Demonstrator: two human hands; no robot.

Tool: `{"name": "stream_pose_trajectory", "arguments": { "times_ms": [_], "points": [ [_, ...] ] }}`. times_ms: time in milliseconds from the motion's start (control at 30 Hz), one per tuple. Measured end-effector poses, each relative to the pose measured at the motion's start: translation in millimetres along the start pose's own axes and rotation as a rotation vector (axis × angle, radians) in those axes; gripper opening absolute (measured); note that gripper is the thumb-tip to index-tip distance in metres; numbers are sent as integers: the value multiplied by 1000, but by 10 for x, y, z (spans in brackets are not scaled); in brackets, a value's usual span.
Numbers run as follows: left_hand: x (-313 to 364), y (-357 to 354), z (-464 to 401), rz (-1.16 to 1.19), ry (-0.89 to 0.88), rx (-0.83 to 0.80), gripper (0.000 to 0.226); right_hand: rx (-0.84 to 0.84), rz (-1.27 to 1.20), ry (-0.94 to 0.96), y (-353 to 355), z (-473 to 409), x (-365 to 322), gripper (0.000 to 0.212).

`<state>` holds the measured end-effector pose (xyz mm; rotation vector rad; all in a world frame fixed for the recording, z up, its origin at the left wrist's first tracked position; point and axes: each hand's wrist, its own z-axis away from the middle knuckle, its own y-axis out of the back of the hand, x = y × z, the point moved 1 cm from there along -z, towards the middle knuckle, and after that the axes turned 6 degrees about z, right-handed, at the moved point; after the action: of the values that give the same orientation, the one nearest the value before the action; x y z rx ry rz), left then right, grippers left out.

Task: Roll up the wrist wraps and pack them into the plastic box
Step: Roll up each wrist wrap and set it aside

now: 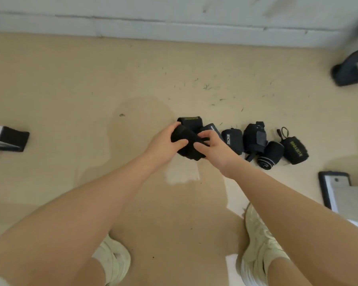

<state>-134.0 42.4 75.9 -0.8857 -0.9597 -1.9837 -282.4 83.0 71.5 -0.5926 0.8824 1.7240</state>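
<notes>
Two bare hands are working a black wrist wrap (187, 141) just above the tan floor (70, 96), near the centre of the view. The left hand (163, 143) is grasping the wrap from nine o'clock, thumb curled over its near face; the right hand (212, 145) is pinching it from three o'clock, so the wrap is sitting between both grips. Its green-labelled end (190, 119) is sticking out at twelve o'clock. Five rolled wraps (254, 141) are lying in a row on the floor, trailing off toward three o'clock. Pale shoes (260, 240) are standing at six o'clock.
</notes>
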Motion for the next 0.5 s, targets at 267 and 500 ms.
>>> {"name": "stream_pose_trajectory", "arguments": {
  "times_ms": [267,500],
  "points": [
    [1195,313,1053,20,-154,49,54,148,-74,120,439,1219,-1040,18],
    [1538,385,1850,317,-342,107,73,260,-316,193,510,2029,-1486,21]
  ]
}}
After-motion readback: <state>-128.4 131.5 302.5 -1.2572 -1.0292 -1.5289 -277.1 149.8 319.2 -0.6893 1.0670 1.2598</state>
